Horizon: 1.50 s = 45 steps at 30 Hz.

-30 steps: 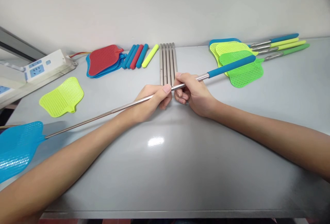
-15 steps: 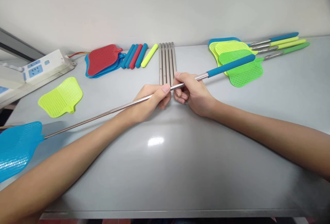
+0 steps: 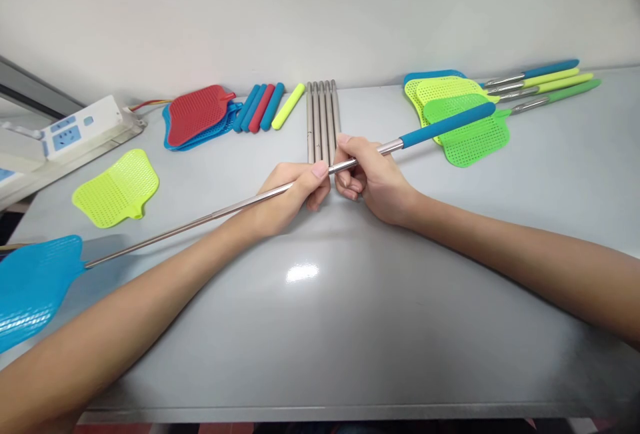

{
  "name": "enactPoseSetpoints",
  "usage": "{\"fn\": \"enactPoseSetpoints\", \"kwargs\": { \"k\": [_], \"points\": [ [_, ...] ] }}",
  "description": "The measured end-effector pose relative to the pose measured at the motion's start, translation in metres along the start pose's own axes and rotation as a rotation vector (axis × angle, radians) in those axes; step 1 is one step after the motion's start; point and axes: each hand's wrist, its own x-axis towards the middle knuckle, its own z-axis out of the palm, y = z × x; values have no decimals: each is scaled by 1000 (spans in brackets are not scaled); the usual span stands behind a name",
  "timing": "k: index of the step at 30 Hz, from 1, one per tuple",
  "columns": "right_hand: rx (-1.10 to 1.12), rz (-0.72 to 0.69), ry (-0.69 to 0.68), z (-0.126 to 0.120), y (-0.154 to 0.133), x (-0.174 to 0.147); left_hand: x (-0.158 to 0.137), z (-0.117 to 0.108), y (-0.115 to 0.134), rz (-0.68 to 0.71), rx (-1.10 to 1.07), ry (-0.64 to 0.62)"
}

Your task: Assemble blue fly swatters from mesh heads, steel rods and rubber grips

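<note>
A blue fly swatter [image 3: 40,287] with an extended telescopic metal rod slants across the view, its head at the lower left and its blue grip [image 3: 447,125] at the upper right. My left hand [image 3: 295,194] is closed round the middle of the rod, thumb along the top. Close beside it, my right hand [image 3: 373,177] pinches the thicker rod section just below the grip. Several bare metal rods [image 3: 320,121] lie side by side behind my hands, their near ends partly hidden.
On the grey table [image 3: 320,327] lie a loose yellow-green swatter head [image 3: 117,187], stacked red and blue heads [image 3: 197,117], and several coloured foam grips [image 3: 263,107]. Several whole swatters [image 3: 470,127] lie at the back right. A white power strip [image 3: 90,127] stands at the left, against the wall side.
Both hands keep their hold on the rod in almost the same place. The whole view has shifted very slightly; the rod's extension looks unchanged.
</note>
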Motion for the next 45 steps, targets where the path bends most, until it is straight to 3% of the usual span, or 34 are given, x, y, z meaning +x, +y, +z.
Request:
{"fn": "enactPoseSetpoints", "kwargs": {
  "k": [45],
  "points": [
    [-83, 1, 24, -1, 0, -1, 1, 0, -2, 16, 5, -5]
  ]
}}
